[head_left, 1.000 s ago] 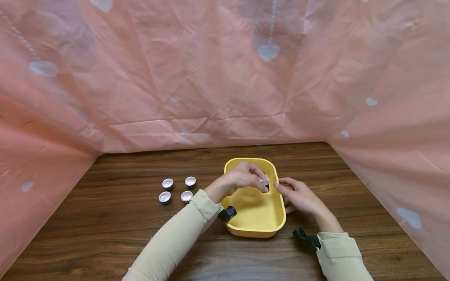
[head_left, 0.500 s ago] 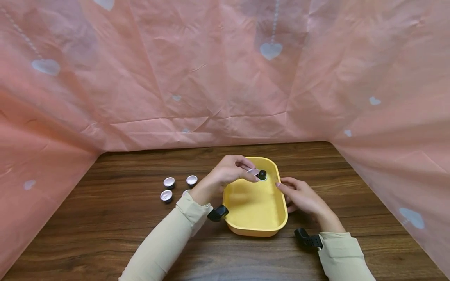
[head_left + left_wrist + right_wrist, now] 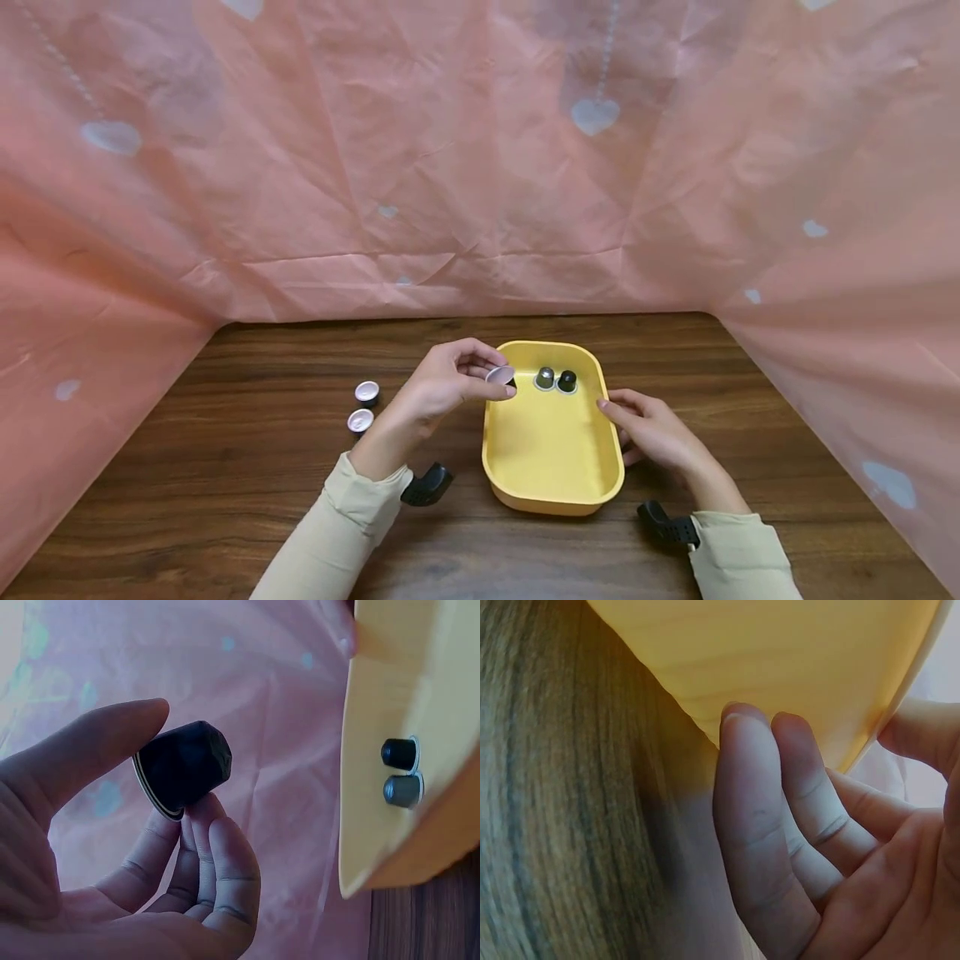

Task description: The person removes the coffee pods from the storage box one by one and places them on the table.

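My left hand pinches a dark capsule with a silver foil lid over the far left rim of the yellow tray. The left wrist view shows that capsule between thumb and fingertips. Two capsules, one grey and one black, stand upside down at the tray's far end, also visible from the left wrist. My right hand rests against the tray's right outer wall with fairly straight fingers.
Two foil-topped capsules stand on the wooden table left of my left hand. Pink sheeting with pale hearts walls the table in at the back and both sides.
A second capsule now stands in the tray's far end. My left hand has drawn back to the left rim, still pinching a capsule. Fewer capsules show on the table.
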### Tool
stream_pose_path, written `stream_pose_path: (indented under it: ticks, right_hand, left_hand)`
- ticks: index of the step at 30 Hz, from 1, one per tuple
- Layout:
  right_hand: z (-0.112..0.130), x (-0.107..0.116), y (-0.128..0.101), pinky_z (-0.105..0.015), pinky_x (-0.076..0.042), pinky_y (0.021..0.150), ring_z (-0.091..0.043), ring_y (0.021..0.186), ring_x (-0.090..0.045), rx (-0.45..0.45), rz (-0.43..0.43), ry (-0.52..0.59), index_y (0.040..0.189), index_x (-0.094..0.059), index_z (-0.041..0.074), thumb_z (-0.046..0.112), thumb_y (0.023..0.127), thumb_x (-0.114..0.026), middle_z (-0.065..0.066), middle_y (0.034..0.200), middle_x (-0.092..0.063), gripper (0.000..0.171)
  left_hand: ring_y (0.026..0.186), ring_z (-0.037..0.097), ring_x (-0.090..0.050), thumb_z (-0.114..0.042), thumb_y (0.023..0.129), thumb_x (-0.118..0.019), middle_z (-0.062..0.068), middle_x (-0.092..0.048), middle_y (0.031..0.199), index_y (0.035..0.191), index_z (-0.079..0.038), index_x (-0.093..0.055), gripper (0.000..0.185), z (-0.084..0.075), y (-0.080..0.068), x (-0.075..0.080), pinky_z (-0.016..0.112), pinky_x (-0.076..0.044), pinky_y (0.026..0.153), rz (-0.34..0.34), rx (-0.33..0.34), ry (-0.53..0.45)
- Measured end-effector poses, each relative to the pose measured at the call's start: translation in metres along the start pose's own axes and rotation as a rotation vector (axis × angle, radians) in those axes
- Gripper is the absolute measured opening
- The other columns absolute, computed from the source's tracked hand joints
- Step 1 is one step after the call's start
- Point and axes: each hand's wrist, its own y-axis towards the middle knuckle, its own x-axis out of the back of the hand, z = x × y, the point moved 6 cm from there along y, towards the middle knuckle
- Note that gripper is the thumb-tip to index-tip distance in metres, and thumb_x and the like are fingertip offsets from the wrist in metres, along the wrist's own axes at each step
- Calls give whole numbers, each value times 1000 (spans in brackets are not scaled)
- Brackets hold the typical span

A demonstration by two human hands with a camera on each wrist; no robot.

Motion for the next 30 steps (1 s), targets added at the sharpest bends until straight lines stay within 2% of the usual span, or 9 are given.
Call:
stream_pose_path:
  ticks: [5,10,19,24,30]
  right_hand:
    - [-4,7,-3,-41,-65,67,-20,83,-75,-8,-2,-8,156,-42,-8,35,114,-55,-21,117,-74,62]
    - [-6,14,-7,-41,-66,67,-20,82,-74,-2,-10,-25,155,-44,-7,36,113,-56,-16,111,-75,62]
    - [-8,25,-11,-40,-66,68,-19,81,-73,-8,-15,-28,157,-41,-7,38,113,-55,-14,103,-75,64]
    - [-11,29,-14,-41,-66,68,-20,81,-73,-11,-20,-39,157,-42,-8,37,114,-54,-13,102,-75,63]
    - [-12,33,-15,-41,-66,70,-19,84,-74,-14,-21,-35,158,-39,-8,38,114,-54,-16,109,-75,65]
  left_hand:
    - [89,13,-69,-1,78,-90,1,-73,95,112,-3,-74,38,10,-14,9,24,-56,79,-36,5,4]
    - [87,13,-69,1,76,-91,0,-73,94,113,-2,-73,40,12,-22,17,23,-56,79,-64,-13,15]
    - [89,16,-68,-3,77,-91,5,-73,99,113,-1,-71,41,21,-35,44,24,-56,72,-103,13,82]
    - [90,16,-68,-3,78,-91,8,-71,103,114,2,-70,42,26,-41,56,23,-57,75,-108,4,112]
    - [91,16,-69,-5,78,-92,6,-72,102,115,1,-71,43,24,-47,70,22,-55,78,-138,-13,171]
